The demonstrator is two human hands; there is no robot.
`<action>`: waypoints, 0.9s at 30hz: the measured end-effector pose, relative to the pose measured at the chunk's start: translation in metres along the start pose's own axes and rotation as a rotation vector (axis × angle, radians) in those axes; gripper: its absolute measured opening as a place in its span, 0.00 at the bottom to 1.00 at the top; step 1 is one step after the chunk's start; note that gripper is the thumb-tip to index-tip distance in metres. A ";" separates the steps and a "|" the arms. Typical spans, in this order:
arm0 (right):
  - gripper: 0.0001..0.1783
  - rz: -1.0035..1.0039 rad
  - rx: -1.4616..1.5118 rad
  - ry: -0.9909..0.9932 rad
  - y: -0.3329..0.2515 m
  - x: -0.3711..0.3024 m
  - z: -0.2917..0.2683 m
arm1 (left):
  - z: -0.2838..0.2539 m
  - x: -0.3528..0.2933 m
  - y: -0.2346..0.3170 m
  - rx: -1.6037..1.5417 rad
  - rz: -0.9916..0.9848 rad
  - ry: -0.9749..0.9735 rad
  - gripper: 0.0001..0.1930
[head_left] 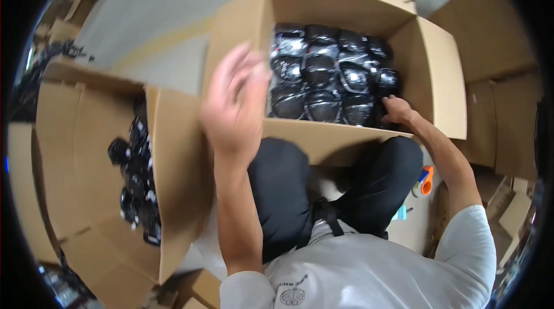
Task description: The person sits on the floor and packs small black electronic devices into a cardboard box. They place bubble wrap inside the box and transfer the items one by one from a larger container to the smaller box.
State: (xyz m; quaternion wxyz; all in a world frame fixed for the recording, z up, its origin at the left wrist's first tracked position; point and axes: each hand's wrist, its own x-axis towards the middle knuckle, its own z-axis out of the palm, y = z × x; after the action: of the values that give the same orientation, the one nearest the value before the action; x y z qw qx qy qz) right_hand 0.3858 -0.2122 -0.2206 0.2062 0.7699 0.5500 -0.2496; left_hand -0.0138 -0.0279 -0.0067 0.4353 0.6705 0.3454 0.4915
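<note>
grey concrete floor (150, 26); left hand (234, 101) hovering released, right hand (397, 110) reaching among black plastic-wrapped packs (323, 72) in far open brown cardboard box (438, 72), grip unclear.

The left hand (234, 98) was raised in front of the body, blurred, its back turned toward the camera and its fingers (254, 64) loosely spread and bent slightly to the right, closed on nothing. Its bare forearm rose almost straight up from a white sleeve at the lower edge. The right hand (397, 110) was stretched farther forward and lower, palm down, fingers curled downward so their tips were hidden. The right forearm ran diagonally from a white sleeve at lower right, elbow bent outward.
</note>
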 end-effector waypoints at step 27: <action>0.26 -0.074 0.482 0.161 -0.041 -0.057 -0.048 | -0.155 -0.252 -0.219 0.729 -0.364 0.222 0.08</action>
State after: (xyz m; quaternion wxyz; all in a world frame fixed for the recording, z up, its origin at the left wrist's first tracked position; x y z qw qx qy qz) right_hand 0.3391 -0.2139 -0.1492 -0.0370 0.7935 0.5172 -0.3186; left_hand -0.2402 -0.1311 -0.2785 0.2096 0.6516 0.6543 0.3215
